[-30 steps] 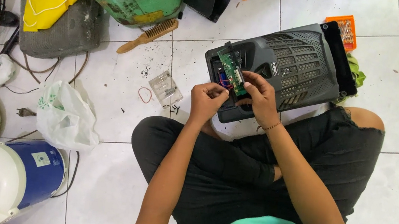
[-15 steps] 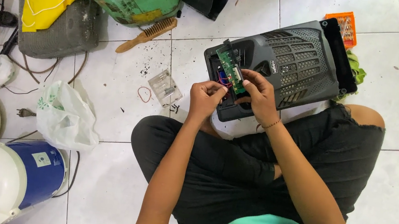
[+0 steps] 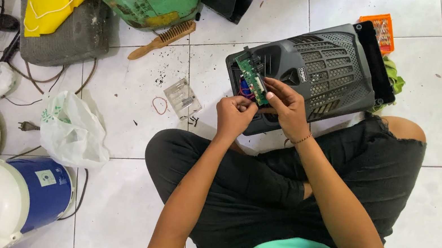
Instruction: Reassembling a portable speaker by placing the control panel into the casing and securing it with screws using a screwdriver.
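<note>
The right hand (image 3: 286,107) pinches the green board (image 3: 254,80) just above it; the left hand (image 3: 233,114), curled below, seemingly grips wires.

left hand (image 3: 235,115) edged closer to right hand (image 3: 287,105), circuit board (image 3: 254,78) barely shifted

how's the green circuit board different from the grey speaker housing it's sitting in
The circuit board is a small, thin green strip; the grey housing is a broad, bulky shell with grille slots. The board is pinched by the right hand, with the left hand at its lower end; the housing rests on the person's leg and the tiled floor. Both lie tilted the same way.
</note>
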